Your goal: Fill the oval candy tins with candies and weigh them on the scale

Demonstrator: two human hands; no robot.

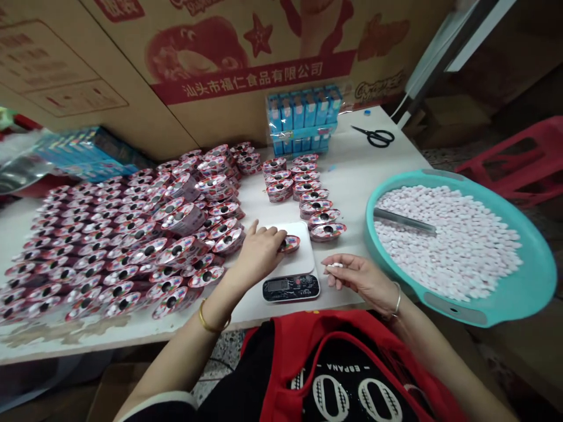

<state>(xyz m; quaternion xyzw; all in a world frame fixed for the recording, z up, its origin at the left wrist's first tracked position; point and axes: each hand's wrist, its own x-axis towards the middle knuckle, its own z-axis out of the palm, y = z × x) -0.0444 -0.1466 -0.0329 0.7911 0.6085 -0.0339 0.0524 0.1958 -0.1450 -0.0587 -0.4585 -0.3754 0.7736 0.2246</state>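
My left hand has its fingers around one end of a small oval candy pack with a red and purple label. The pack rests on a white kitchen scale with a black display panel; I cannot read its number. To the right of the scale, my right hand pinches a few small white candies between thumb and fingers. Beside that hand stands a turquoise tub holding many pale pink-white candies. A grey bar-like tool lies on them.
Rows of similar packs, some stacked, cover the table's left side. Two shorter rows stand behind the scale. Farther back are a wrapped block of blue boxes and black scissors. Large cartons wall off the back; a red stool stands right.
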